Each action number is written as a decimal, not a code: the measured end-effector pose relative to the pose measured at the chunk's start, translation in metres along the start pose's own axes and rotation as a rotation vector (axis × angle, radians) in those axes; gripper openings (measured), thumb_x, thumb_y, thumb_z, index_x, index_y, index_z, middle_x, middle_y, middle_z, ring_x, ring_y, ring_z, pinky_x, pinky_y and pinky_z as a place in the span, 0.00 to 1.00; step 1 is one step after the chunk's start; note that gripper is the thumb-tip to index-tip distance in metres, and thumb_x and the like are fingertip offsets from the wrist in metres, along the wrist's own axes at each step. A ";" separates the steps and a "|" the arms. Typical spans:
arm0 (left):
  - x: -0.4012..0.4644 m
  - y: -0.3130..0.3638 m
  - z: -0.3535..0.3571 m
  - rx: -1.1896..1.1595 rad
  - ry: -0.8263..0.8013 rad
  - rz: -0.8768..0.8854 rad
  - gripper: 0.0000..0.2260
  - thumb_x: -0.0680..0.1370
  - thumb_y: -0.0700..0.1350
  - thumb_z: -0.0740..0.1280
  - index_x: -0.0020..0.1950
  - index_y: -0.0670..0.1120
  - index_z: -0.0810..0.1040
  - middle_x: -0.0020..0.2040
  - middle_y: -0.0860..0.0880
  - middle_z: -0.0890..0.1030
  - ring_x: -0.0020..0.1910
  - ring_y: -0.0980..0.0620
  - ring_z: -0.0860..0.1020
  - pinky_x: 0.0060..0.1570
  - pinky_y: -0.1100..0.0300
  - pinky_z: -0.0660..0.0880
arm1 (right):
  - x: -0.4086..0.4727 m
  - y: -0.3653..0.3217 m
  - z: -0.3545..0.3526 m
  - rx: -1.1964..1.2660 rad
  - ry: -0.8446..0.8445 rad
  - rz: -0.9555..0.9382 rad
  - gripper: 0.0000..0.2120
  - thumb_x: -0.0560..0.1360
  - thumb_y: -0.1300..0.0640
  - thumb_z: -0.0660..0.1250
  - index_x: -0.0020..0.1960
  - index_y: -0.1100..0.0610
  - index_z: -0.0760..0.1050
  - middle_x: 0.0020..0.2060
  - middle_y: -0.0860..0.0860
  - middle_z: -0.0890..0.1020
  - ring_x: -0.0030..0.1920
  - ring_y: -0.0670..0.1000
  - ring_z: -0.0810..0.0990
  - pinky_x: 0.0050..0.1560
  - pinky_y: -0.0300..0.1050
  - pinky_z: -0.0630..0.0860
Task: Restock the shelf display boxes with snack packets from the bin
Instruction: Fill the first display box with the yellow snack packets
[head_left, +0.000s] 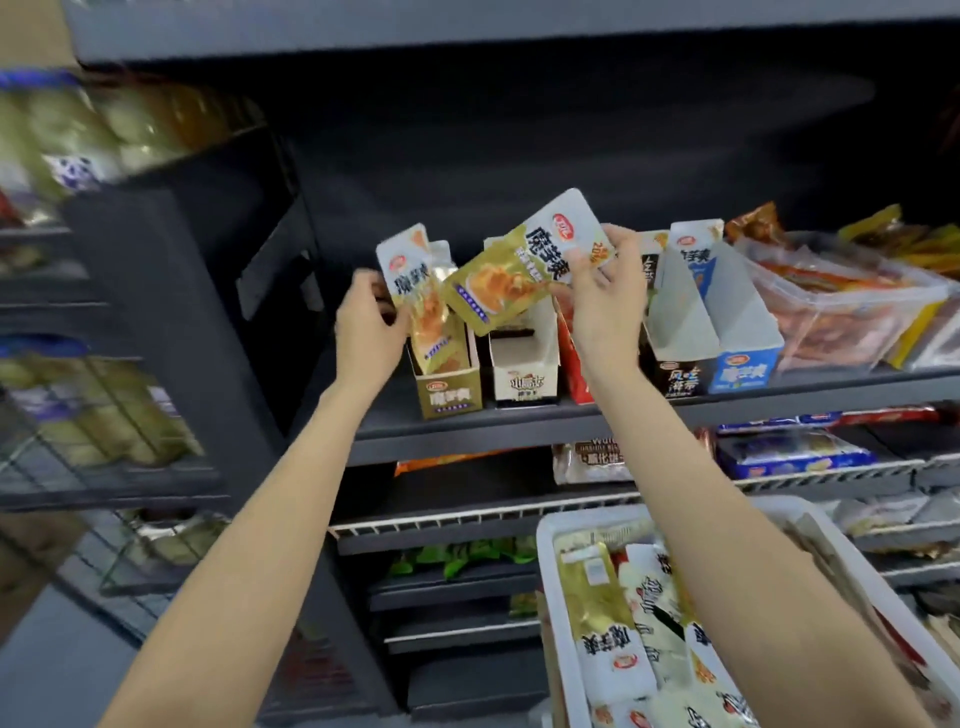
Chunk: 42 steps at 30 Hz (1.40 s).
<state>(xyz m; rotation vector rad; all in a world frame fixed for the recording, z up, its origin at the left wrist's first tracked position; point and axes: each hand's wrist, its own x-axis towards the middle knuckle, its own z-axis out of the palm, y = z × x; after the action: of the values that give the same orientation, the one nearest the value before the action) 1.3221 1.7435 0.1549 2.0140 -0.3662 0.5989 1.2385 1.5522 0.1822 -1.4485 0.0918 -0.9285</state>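
Hands at frame centre | left hand (368, 327) grips packets (423, 306) in gold box (451, 387) | right hand (602, 306) pinches tilted packet (524, 265) (above white box (524, 371)) | bin (548, 561) lower right

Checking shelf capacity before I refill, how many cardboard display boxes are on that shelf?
5 visible: gold box at the left, white box, red box partly hidden by the right hand, black box, blue box. More might be hidden.
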 end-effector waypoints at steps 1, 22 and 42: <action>0.001 -0.004 0.002 0.052 -0.038 0.024 0.12 0.74 0.38 0.69 0.55 0.43 0.71 0.48 0.49 0.78 0.43 0.55 0.76 0.44 0.57 0.75 | 0.005 0.005 0.006 -0.043 -0.008 -0.014 0.05 0.79 0.56 0.63 0.50 0.46 0.69 0.50 0.55 0.80 0.48 0.51 0.82 0.41 0.49 0.82; -0.012 -0.008 0.005 0.069 -0.141 -0.116 0.30 0.76 0.45 0.67 0.75 0.47 0.59 0.69 0.47 0.66 0.61 0.56 0.70 0.61 0.54 0.71 | 0.021 0.056 0.085 -1.189 -0.335 -0.400 0.19 0.77 0.54 0.63 0.67 0.57 0.72 0.65 0.56 0.72 0.66 0.57 0.66 0.64 0.48 0.63; -0.215 0.035 0.066 0.056 -0.690 0.322 0.12 0.76 0.46 0.65 0.59 0.50 0.76 0.51 0.55 0.79 0.52 0.58 0.74 0.51 0.59 0.72 | -0.171 0.059 -0.208 -1.054 -0.596 0.219 0.08 0.76 0.58 0.66 0.55 0.53 0.78 0.47 0.48 0.83 0.46 0.48 0.81 0.48 0.43 0.77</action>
<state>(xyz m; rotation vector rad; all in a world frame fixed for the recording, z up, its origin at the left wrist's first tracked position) 1.1434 1.6709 0.0347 2.1885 -1.1094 0.0776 1.0339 1.4768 0.0135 -2.5691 0.3192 -0.1850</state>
